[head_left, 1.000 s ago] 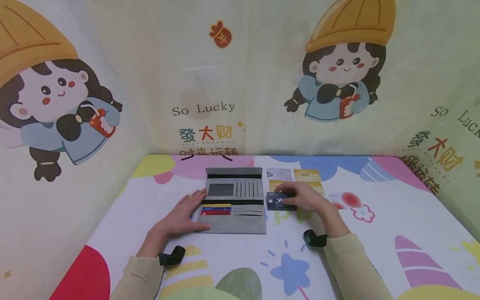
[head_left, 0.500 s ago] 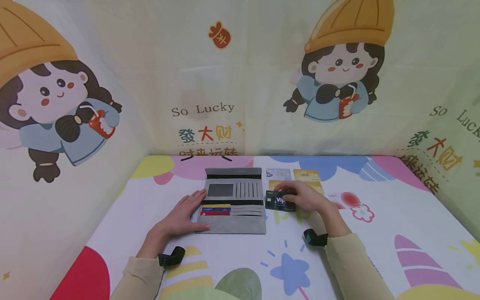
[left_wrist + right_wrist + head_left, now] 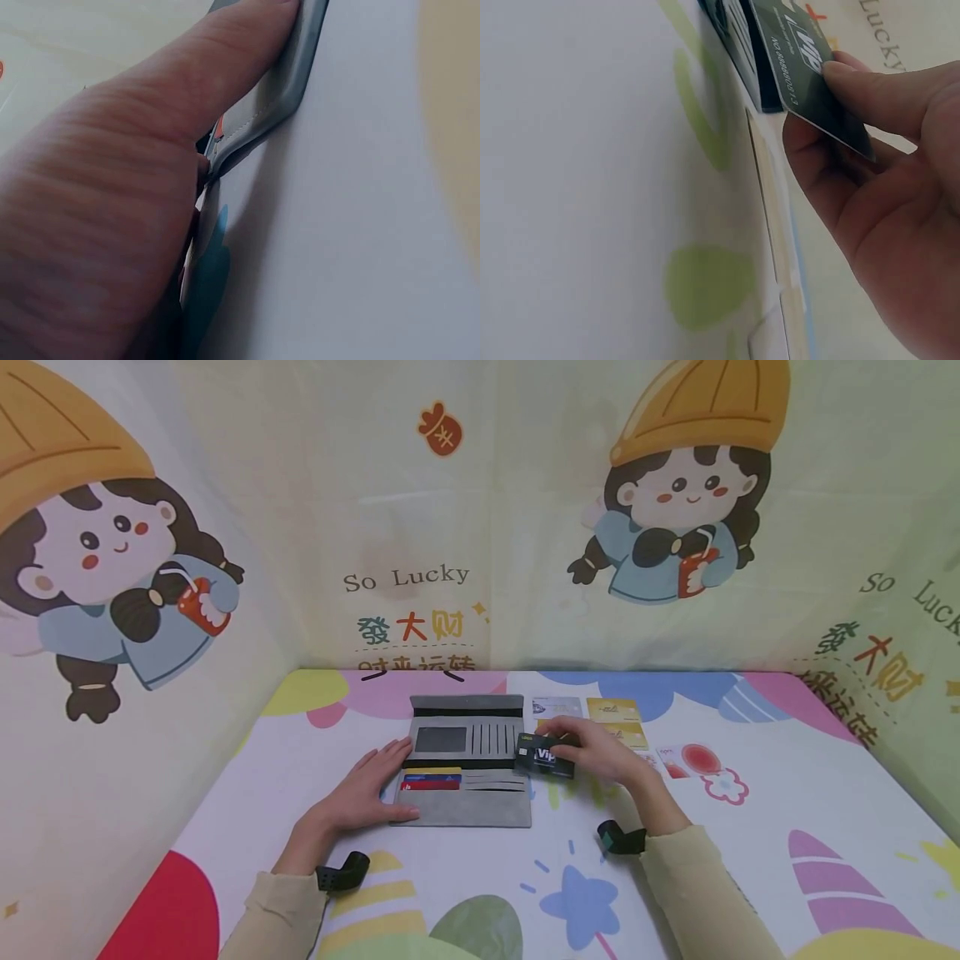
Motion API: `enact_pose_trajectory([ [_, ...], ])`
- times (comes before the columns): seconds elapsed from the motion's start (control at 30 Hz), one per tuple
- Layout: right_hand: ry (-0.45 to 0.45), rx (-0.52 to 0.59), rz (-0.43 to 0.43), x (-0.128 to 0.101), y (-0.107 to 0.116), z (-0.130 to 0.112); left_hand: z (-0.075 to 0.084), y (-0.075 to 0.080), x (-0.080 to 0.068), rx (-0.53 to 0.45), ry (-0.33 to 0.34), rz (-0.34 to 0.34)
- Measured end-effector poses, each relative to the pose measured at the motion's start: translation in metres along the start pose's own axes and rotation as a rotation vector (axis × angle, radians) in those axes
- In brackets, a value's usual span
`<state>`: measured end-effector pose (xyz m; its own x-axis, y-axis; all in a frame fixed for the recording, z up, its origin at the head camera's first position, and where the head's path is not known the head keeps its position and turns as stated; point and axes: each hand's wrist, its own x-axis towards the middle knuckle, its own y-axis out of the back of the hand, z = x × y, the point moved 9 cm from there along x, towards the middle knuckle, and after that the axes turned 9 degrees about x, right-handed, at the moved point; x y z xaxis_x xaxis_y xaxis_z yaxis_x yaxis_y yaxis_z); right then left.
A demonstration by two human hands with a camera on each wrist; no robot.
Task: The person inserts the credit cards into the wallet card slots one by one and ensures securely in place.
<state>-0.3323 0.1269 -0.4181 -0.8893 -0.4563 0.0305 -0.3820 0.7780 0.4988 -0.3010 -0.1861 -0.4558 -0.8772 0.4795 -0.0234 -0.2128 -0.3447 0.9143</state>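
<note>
A grey long wallet (image 3: 463,810) lies unfolded on the table. Yellow, blue and red cards (image 3: 431,779) stick out of its lower-left slots. My left hand (image 3: 367,792) rests along its left edge with fingers extended. In the left wrist view, the thumb (image 3: 225,60) lies over the wallet's corner (image 3: 289,97). Between thumb and fingers, my right hand (image 3: 596,752) pinches a black VIP card (image 3: 543,756), tilted and overlapping the wallet's right edge in the head view. The card's printed face (image 3: 802,67) shows in the right wrist view, its right end partly behind the thumb.
Right of the wallet lie a silver card (image 3: 557,707), a gold card (image 3: 612,708) and another gold card (image 3: 630,735), partly covered by my right hand. A red-and-white card (image 3: 675,762) lies farther right. A printed cloth (image 3: 480,877) covers the table; a patterned backdrop (image 3: 525,527) stands behind.
My right hand has lifted the black VIP card and carried it left to the wallet's right edge, uncovering more of the cards behind. The left hand has stayed in place.
</note>
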Motion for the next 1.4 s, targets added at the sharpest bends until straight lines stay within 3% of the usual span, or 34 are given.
enact_pose_trajectory([
  [0.27,0.05,0.037,0.022,0.005,-0.012,-0.011,0.0,0.0,0.0,0.004,-0.013,-0.001],
  [0.8,0.143,0.065,-0.022,0.016,-0.044,-0.033,-0.001,-0.001,0.001,0.003,-0.008,-0.01],
  [1.4,0.051,0.033,-0.019,0.022,-0.06,-0.031,-0.002,0.0,-0.001,0.006,-0.021,0.001],
])
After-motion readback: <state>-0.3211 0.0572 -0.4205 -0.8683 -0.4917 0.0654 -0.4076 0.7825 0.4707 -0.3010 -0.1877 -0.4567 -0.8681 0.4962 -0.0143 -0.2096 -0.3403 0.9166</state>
